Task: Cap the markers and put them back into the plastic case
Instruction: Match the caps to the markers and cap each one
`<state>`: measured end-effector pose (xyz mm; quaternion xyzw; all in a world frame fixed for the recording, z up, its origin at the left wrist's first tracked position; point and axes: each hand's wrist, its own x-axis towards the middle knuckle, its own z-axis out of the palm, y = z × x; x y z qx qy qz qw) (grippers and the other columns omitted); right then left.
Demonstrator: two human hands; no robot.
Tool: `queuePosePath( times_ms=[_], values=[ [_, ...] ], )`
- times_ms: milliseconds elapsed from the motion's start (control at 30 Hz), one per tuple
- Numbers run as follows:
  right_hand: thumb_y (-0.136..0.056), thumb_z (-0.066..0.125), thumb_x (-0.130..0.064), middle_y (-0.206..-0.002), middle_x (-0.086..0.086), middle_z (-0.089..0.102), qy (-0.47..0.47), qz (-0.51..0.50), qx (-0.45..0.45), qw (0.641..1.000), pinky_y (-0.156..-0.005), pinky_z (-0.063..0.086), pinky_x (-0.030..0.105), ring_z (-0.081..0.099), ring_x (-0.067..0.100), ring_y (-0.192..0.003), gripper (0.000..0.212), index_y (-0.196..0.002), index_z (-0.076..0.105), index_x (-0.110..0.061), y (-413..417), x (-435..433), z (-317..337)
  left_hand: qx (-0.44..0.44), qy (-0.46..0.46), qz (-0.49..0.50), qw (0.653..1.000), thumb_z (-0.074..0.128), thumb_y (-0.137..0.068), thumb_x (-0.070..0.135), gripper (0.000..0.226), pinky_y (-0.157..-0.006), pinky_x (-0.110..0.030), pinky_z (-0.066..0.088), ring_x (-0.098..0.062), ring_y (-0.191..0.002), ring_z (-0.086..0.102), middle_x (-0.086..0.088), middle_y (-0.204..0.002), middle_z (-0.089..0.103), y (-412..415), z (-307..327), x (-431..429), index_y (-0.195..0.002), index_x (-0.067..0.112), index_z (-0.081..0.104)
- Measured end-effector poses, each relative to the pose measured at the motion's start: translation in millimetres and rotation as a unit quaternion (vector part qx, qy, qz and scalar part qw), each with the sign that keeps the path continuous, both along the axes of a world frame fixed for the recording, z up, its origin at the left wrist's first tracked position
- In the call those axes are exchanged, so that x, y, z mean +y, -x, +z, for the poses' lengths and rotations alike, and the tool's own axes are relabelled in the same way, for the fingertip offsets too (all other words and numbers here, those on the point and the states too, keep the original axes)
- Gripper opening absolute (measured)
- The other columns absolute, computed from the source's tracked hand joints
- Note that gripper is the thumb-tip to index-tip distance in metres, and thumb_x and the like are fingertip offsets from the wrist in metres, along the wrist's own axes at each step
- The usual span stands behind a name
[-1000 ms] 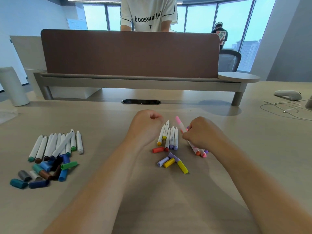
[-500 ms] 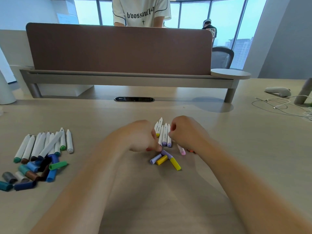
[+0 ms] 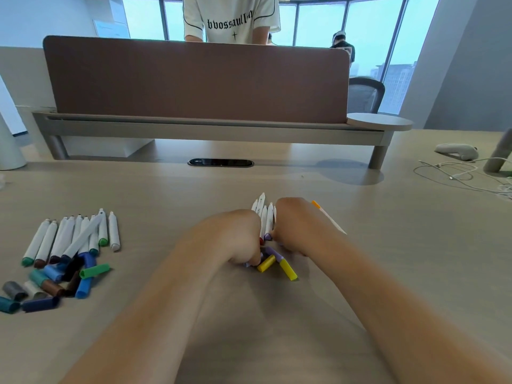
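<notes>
Markers (image 3: 264,220): likely light, stiff, smooth plastic; take mid-barrel; caps (image 3: 288,270): small, apt to roll; pinch sides; right hand (image 3: 299,225) grips orange marker (image 3: 328,217); left hand (image 3: 238,239) curled over caps, hold unclear.

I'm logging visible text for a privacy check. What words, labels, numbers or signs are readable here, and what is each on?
"bbossaull", then a few unclear letters: black gothic print on the white T-shirt of the person behind the divider.
A small black cross under that word, on the same shirt.
Print on the white marker barrels between the hands: too small to read.
The pale sheet at upper left: blurred, unreadable.
</notes>
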<state>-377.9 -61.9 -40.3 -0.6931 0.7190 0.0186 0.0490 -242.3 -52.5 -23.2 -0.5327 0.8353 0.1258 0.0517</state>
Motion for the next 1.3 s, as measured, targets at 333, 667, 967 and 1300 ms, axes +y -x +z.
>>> queuePosePath(
  times_ms=[333, 667, 967, 1300],
  values=[
    [-0.094, 0.062, -0.034, -0.075, 0.001, 0.043, -0.011, 0.0, -0.04, 0.999, -0.056, 0.034, 0.023, 0.044, 0.015, -0.066, 0.028, -0.081, 0.05, -0.012, -2, 23, 25, 0.299, -0.029, 0.109, 0.948, 0.063, -0.079, 0.019, 0.018, -0.055, -0.025, 0.036, -0.019, -0.056, 0.048, -0.008, -0.063, 0.064, -17, 10, -13, -0.074, 0.005, 0.074],
    [-0.089, 0.062, -0.02, -0.072, 0.005, 0.069, 0.003, 0.048, -0.421, 0.906, -0.064, 0.054, 0.032, 0.063, 0.014, -0.06, 0.014, -0.095, 0.062, -0.008, 8, 36, 26, 0.645, -0.102, 0.248, 0.715, 0.064, -0.084, 0.002, 0.009, -0.046, -0.02, 0.035, -0.012, -0.049, 0.047, -0.012, -0.077, 0.069, -25, 4, -25, -0.088, 0.009, 0.069],
    [-0.095, 0.059, -0.014, -0.078, 0.006, 0.068, -0.097, 0.119, -0.437, 0.886, -0.047, 0.045, 0.015, 0.062, 0.01, -0.058, 0.006, -0.101, 0.058, -0.013, 7, 48, 30, 0.658, -0.107, 0.277, 0.692, 0.067, -0.077, 0.004, 0.012, -0.047, -0.021, 0.041, -0.014, -0.055, 0.052, -0.013, -0.083, 0.073, -24, 7, -25, -0.089, 0.005, 0.071],
    [-0.096, 0.056, -0.027, -0.076, 0.007, 0.068, -0.008, 0.125, -0.345, 0.93, -0.068, 0.049, 0.032, 0.06, 0.016, -0.067, 0.02, -0.097, 0.068, -0.011, 8, 42, 29, 0.631, -0.066, 0.238, 0.735, 0.067, -0.085, 0.008, 0.006, -0.047, -0.024, 0.04, -0.015, -0.054, 0.053, -0.015, -0.084, 0.073, -19, -1, -25, -0.09, 0.007, 0.064]
  ],
)
